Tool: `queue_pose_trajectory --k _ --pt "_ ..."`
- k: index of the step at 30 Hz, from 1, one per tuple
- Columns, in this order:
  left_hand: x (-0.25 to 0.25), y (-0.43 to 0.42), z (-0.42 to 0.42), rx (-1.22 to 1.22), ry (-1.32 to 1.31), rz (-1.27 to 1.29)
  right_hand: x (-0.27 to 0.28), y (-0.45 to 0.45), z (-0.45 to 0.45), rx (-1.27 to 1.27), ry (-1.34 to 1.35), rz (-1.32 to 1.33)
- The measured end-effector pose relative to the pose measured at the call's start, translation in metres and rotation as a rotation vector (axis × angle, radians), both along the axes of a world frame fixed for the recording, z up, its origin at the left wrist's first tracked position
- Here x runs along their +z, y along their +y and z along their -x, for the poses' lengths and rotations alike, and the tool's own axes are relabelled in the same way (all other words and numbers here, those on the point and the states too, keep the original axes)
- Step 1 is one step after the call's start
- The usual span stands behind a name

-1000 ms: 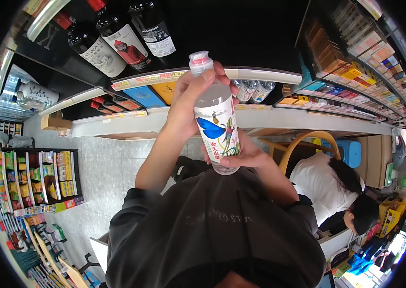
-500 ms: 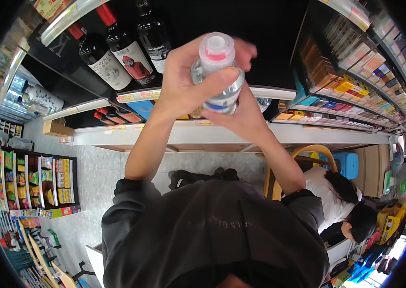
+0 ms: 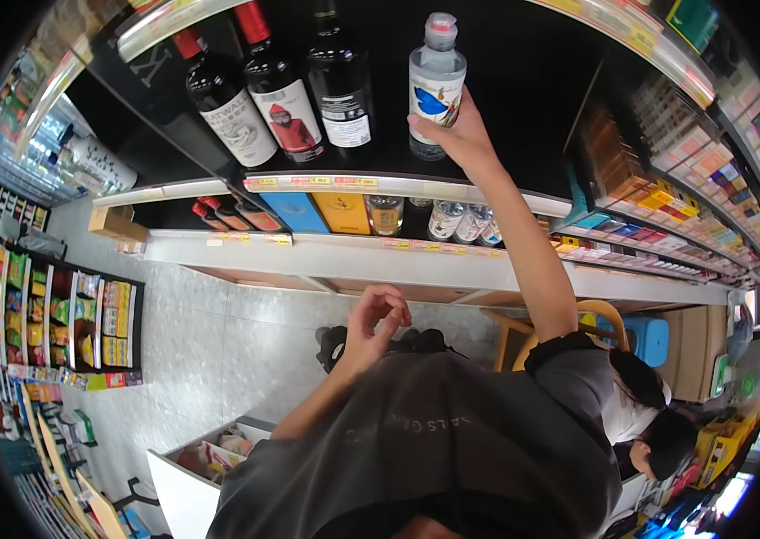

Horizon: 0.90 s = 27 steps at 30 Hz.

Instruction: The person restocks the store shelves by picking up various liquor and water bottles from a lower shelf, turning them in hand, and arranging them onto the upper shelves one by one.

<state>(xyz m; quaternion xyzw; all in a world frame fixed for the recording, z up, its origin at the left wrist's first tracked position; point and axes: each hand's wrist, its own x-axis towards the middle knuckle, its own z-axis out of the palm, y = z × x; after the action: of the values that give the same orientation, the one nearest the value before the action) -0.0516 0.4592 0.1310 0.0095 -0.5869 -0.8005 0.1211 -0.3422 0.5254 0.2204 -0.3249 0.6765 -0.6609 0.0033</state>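
A clear bottle (image 3: 436, 97) with a white label, a blue butterfly picture and a clear-and-pink cap stands upright on the dark upper shelf. My right hand (image 3: 461, 135) is wrapped around its lower right side, the thumb lying across the front of the label. Left of it, three dark wine bottles stand in a row: one with a pale drawing label (image 3: 240, 130), one with a red hooded figure (image 3: 288, 119), and one with a black-and-white label (image 3: 342, 106). Low before my chest, my left hand (image 3: 378, 322) is empty, fingers loosely curled and apart.
A shelf edge with price tags (image 3: 344, 183) runs below the bottles. Beneath it sit blue and yellow boxes (image 3: 344, 213) and smaller bottles (image 3: 445, 219). Cigarette racks (image 3: 658, 171) line the right. A person (image 3: 640, 395) is at lower right, near a wooden chair (image 3: 515, 337).
The clear bottle has gone from between both hands up onto the shelf, label now facing me. My left hand has let go and dropped toward my chest; my right hand still grips the bottle.
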Motion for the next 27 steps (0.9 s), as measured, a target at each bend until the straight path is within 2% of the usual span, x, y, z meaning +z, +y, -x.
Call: queue_pose_trajectory --k 6,8,14,19,22,24,26,27 --pt "-0.021 -0.007 -0.006 0.079 -0.066 -0.170 0.005 -0.018 0.019 0.052 -0.069 -0.078" --pt "-0.029 -0.010 -0.006 0.085 -0.084 -0.192 0.006 -0.023 0.026 0.149 -0.114 -0.102" --pt "-0.046 -0.006 -0.003 0.026 -0.122 -0.271 0.004 -0.032 0.037 0.107 -0.093 -0.175" --pt "-0.046 0.010 0.003 -0.107 -0.234 -0.236 0.002 -0.034 0.044 0.084 0.001 -0.220" --pt "-0.054 0.014 0.006 -0.213 -0.207 -0.218 -0.002 -0.037 0.046 0.031 0.041 -0.226" --pt "-0.053 0.016 0.010 -0.250 -0.234 -0.205 -0.003 -0.032 0.046 0.040 -0.001 -0.254" --pt "-0.053 0.013 0.018 -0.284 -0.266 -0.189 -0.007 -0.026 0.044 -0.158 0.035 -0.436" --pt "-0.059 0.011 0.025 -0.243 -0.229 -0.054 -0.012 -0.020 0.040 -0.160 0.030 -0.435"
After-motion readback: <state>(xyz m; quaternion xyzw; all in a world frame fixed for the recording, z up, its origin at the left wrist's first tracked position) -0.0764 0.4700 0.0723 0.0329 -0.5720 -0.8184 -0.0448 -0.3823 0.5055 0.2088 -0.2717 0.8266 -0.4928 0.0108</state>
